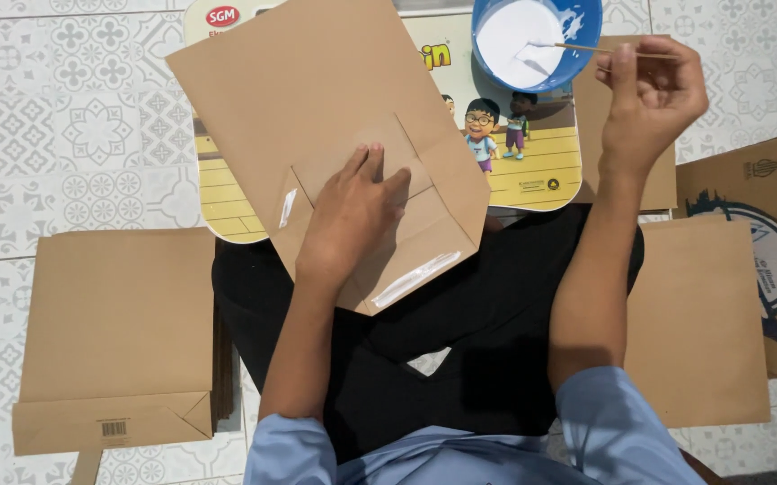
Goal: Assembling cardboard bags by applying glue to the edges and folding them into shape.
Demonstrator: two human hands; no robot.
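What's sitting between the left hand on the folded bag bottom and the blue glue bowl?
In the head view, between the left hand and the blue bowl lie the brown paper bag and the cartoon-printed board beneath it.

Matt brown paper bag (317,99), glossy blue plastic bowl (586,36), thin wooden stick (618,51)

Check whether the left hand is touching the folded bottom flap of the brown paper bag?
Touching. The head view shows the left hand lying flat, palm down, on the brown paper bag's folded bottom flap, with no gap visible.
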